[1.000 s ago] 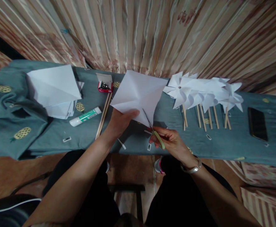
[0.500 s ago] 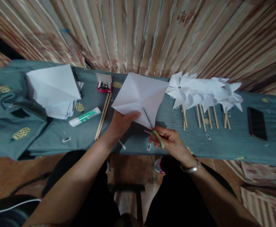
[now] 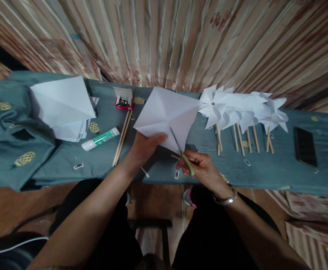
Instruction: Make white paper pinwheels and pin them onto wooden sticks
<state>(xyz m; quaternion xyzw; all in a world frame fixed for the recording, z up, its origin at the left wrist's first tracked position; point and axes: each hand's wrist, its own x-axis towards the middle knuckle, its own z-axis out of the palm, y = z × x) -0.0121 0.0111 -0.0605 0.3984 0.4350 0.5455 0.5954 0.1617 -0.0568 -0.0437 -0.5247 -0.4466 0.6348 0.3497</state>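
Note:
A creased white square sheet of paper (image 3: 166, 108) is held up over the table by my left hand (image 3: 148, 146), thumb on top and the other fingers hidden beneath. My right hand (image 3: 202, 165) grips the yellow-green handles of a pair of scissors (image 3: 187, 164). One dark blade lies over the paper from its near right corner, pointing toward the middle; the other blade is mostly under the sheet. On the right, the paper's corner comes close to several white paper pinwheels (image 3: 239, 107) on wooden sticks.
Left of the paper are a red box of metal pins (image 3: 124, 102), wooden sticks (image 3: 122, 138), a glue stick (image 3: 100, 138) and a stack of white sheets (image 3: 64, 101). A black phone (image 3: 305, 146) lies at the right on the teal cloth (image 3: 279, 172). A striped curtain (image 3: 164, 41) hangs behind.
Both hands, the paper and the scissors stay almost where they were. Only a very slight shift of the paper and the view is visible.

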